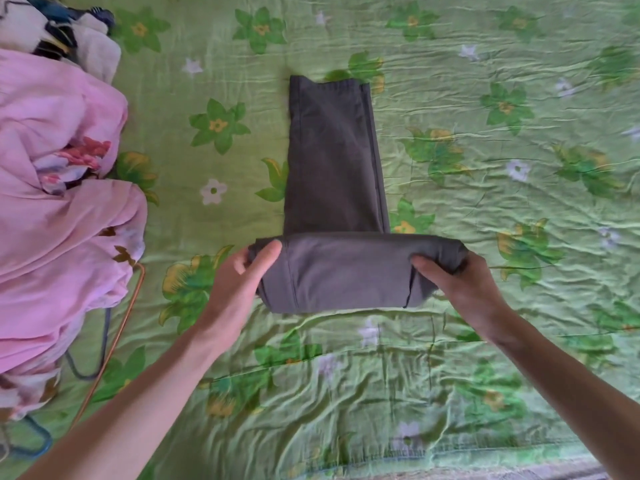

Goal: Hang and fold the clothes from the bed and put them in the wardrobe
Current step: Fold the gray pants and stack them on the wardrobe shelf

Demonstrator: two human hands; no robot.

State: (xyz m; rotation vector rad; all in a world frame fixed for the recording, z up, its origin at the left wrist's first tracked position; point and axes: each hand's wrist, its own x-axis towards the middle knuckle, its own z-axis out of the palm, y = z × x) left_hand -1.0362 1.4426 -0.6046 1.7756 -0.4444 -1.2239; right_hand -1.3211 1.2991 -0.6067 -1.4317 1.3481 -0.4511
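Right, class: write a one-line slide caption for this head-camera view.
Both hands, left and right, grip the folded end of grey trousers on a green floral bedsheet.

one head-worn view looks steeply down, close over the bed [485, 341].

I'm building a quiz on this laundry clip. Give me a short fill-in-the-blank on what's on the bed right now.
1. Both hands, left hand and right hand, grip the ends of the ____ trousers.
2. The bedsheet is green with a ____ print.
3. The pink cloth pile lies to the person's ____.

Missing words: grey; flower; left
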